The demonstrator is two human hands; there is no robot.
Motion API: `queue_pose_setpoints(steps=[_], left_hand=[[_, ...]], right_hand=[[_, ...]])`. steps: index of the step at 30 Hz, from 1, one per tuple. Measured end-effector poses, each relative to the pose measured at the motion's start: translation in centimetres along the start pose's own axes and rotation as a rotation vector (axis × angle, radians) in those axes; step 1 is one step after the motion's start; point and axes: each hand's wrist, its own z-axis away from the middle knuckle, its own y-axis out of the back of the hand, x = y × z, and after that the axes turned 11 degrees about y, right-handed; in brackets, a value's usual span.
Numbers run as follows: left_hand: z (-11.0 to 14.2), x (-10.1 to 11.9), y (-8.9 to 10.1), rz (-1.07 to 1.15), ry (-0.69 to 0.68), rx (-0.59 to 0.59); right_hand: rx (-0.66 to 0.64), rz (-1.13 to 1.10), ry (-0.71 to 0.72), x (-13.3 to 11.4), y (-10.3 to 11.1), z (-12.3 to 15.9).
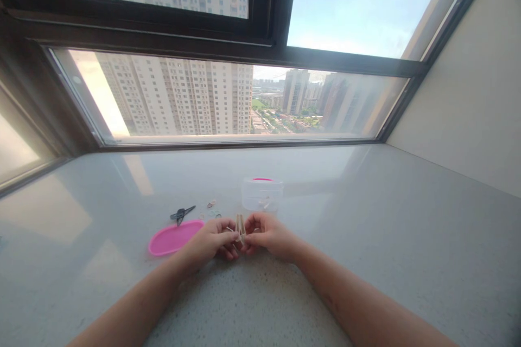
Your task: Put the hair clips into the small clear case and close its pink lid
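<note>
My left hand (pixel 211 241) and my right hand (pixel 266 236) meet over the grey counter (pixel 366 238), fingers curled. Between them they pinch a small bundle of pale wooden sticks (pixel 240 225) that stands upright. Just behind the hands is a clear plastic tub (pixel 261 194) with a pink edge showing at its back. To the left of my left hand lies the pink oval lid (pixel 175 237). Small dark scissors (pixel 182 213) lie behind the lid. A few small rubber bands (pixel 214 209) are scattered between the scissors and the tub.
A wide window (pixel 228 97) with a dark frame runs along the far edge of the counter, showing tall buildings outside. A pale wall (pixel 468 97) closes the right side.
</note>
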Motion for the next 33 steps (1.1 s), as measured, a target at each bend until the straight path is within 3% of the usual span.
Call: queue_pose_setpoints(steps=[33], left_hand=[[-0.22,-0.09,0.29,-0.021,-0.016,-0.019]], right_hand=[[-0.013,0.042,-0.034,-0.24,0.17,0.02]])
